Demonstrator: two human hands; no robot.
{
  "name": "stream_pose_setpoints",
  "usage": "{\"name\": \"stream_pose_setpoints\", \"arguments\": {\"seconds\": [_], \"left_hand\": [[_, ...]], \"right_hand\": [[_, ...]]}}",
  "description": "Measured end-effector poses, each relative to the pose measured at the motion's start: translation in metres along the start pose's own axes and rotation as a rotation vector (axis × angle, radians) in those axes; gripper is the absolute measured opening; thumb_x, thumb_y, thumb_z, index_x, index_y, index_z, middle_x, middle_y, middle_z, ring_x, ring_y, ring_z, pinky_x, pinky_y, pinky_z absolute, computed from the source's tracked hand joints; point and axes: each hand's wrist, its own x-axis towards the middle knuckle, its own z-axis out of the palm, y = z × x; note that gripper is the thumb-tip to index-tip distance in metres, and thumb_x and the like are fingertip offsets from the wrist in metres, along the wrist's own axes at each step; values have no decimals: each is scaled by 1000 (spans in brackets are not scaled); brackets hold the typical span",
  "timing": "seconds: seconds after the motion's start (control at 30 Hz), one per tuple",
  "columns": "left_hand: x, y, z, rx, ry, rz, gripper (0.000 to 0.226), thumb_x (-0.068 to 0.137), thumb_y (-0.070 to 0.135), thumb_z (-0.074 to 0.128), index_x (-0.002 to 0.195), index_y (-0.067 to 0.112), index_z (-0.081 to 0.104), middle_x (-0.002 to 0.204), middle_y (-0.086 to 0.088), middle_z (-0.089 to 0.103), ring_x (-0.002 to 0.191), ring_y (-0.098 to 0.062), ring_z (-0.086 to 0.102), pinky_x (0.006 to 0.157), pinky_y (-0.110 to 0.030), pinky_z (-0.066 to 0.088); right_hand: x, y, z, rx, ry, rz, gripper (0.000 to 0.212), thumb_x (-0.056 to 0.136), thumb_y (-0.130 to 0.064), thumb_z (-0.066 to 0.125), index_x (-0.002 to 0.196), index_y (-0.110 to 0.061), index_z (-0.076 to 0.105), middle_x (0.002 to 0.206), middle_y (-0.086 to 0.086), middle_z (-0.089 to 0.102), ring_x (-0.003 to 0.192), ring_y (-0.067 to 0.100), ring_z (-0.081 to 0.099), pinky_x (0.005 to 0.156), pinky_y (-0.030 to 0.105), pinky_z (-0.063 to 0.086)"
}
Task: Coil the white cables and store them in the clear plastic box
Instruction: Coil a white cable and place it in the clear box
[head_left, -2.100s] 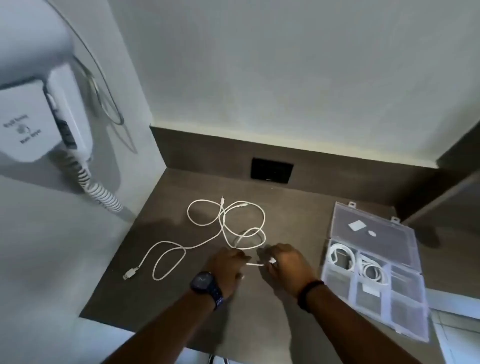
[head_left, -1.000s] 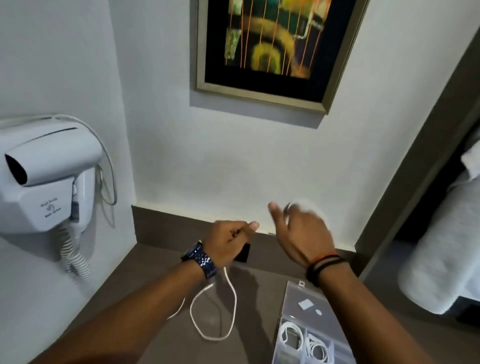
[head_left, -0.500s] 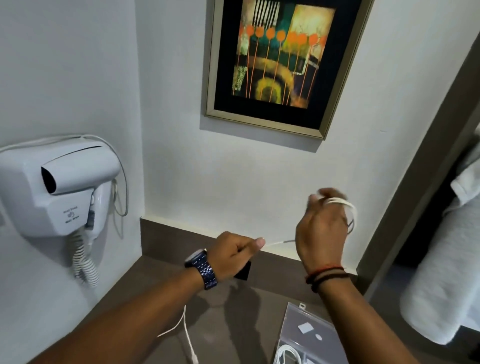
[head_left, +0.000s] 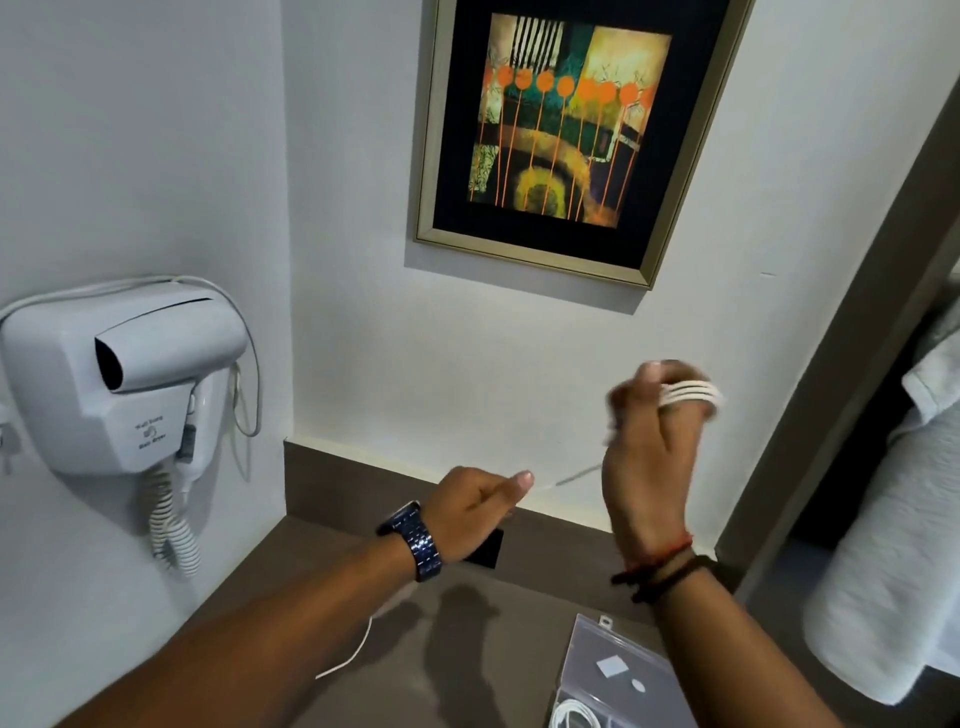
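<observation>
White cable (head_left: 688, 393) is wound approx. three turns round right hand (head_left: 647, 457) fingers. Slack is pinched by left hand (head_left: 470, 512); rest is uncoiled, clear plastic box (head_left: 618, 670) unfed.

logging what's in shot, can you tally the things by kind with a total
hands: 2, left, right
white cables: 2, one wrapped on the right hand, one in the box
clear plastic box: 1
hair dryer: 1
framed picture: 1
wristwatch: 1
total: 8

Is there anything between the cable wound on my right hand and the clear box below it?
Nothing visible. The white cable is looped round the right hand, and the clear plastic box lies open on the counter below; only your own forearm crosses between.
</observation>
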Motion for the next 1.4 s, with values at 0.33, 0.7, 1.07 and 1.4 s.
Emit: {"name": "stream_pose_setpoints", "arguments": {"seconds": [0.33,0.7,1.07,1.4], "left_hand": [[24,13,-40,62,249,11,64,87,55,45,38,15,36,33,8,34,42,-15,37,54,-32,36],[-5,28,-7,144,-1,190,48,86,57,33,48,28,34,41,7,28,41,-9,29,45,-25,25],[6,41,-52,104,84,374,37,85,43,52,77,10,66,73,11,62,71,-7,51,64,-13,38],[-4,56,-2,-384,256,128,40,77,-11,59,86,27,70,81,7,70,82,-9,64,70,-25,51]], "right_hand": [[-51,19,-10,-331,-1002,625,70,79,-78,6,53,-19,31,45,-6,33,41,17,29,46,24,29],[4,13,1,-884,-143,-237,26,98,-29,38,76,-15,44,65,4,52,60,24,53,58,34,39],[-34,15,-10,129,-1047,903,58,87,-64,37,53,-18,29,45,-4,28,35,11,21,36,16,20],[-19,2,-3,952,-877,866,47,88,-28,48,48,-18,25,39,-2,20,29,12,14,35,22,12]]}}
